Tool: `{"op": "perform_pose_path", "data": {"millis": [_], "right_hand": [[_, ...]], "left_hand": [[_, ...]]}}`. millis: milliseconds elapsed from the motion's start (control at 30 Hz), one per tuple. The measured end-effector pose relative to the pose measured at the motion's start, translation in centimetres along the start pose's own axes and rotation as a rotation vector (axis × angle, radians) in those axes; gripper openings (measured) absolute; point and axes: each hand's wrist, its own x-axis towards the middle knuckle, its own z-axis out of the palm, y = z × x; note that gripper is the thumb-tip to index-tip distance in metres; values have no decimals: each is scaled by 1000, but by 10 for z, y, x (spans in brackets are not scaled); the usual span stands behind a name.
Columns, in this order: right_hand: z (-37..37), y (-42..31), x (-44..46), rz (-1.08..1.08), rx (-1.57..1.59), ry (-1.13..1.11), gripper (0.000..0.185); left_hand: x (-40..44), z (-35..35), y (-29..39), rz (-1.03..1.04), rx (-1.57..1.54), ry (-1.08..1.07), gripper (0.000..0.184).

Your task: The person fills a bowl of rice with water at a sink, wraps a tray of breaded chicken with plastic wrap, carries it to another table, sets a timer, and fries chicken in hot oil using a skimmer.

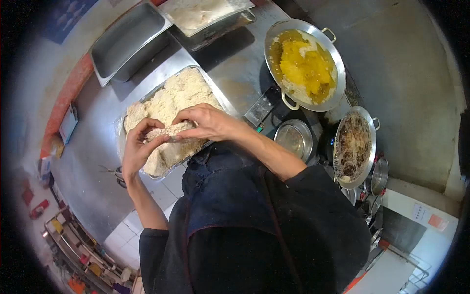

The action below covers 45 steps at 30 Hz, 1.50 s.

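Observation:
Between my two hands is a pale, crumb-coated piece of food (169, 131), pinched at both ends. My left hand (139, 149) grips its left end with thumb and fingers. At the other end, the fingers and thumb of my right hand (208, 123) close on it. Just below lies a metal tray (218, 93) piled with crumb-coated pieces (183, 93). What the coating covers cannot be made out.
A deep steel pan (129, 41) and a floury, covered container (203, 14) stand beyond the tray. To the right are a wide pan of yellow oil (306, 63), a pan of browning food (352, 144) and a round metal bowl (293, 139). Scissors (117, 175) lie left.

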Motion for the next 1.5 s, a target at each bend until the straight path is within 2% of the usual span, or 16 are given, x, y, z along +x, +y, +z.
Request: {"op": "perform_pose_path", "data": {"millis": [100,167,233,300,367,433,600,700,767,900,933,1000,1100,1200,1333,1500], "right_hand": [[-29,0,-33,-18,-36,178,38],[-64,-3,-64,147,-98,322,34],[-105,-6,-95,392,-6,493,32],[-141,9,-123,416,-15,738,38],[-183,37,-149,398,-80,844,40],[-220,77,-172,538,-126,906,47],[-293,220,-220,699,-228,836,54],[-307,250,-218,788,-192,765,50],[-321,296,-228,962,-250,675,41],[-346,327,-239,964,-553,667,32],[-350,328,-241,967,-549,667,32],[-369,298,-236,880,-646,913,30],[-361,205,-209,713,-558,977,34],[-347,158,-197,547,-481,995,32],[-279,79,-163,461,-355,986,28],[-177,57,-122,325,-117,804,23]], "left_hand": [[10,26,30,131,27,129,41],[15,24,16,220,30,125,50],[12,25,5,161,-103,308,51],[3,22,-11,161,-124,334,48],[-9,24,-18,38,-198,453,43],[-19,29,-24,31,-147,501,41],[-36,37,-43,19,-135,636,43],[-42,46,-38,-17,-167,694,40],[-47,51,-37,-30,-167,728,40],[-61,55,-48,-56,-115,738,42],[-64,56,-49,-58,-112,736,42],[-69,58,-52,-83,-126,778,42],[-74,53,-66,-84,-88,777,41],[-74,50,-71,-84,-131,798,35],[-69,42,-67,-107,-42,755,25],[-59,43,-49,-153,104,795,16]]}}
